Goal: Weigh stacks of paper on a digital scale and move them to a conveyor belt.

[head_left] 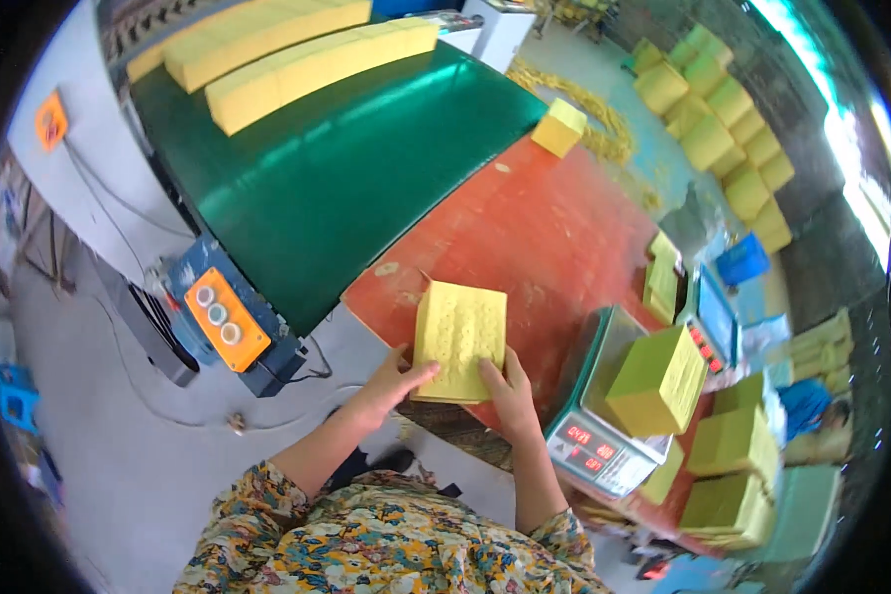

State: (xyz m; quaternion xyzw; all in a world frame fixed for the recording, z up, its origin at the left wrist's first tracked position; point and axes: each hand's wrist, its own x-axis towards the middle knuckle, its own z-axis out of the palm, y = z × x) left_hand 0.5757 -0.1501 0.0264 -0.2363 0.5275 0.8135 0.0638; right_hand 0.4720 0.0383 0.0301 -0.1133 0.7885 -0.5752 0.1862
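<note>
A thick yellow block [465, 332], which looks like stacked paper with rows of punched marks on top, is held in front of me at the near edge of the red table [564, 228]. My left hand [393, 384] grips its near left corner, thumb on the top face. On the near right side, my right hand [510, 391] grips it the same way. Fingers under the block are hidden. To the right, a digital scale [604, 457] with a lit red display carries another yellow block [653, 381].
Beyond the table's left edge lies a green conveyor belt [356, 148] with long yellow rows [322, 74]. An orange button box [226, 319] sits at its near corner. A small yellow block [559, 129] stands at the far table edge. More blocks [728, 455] stand right of the scale.
</note>
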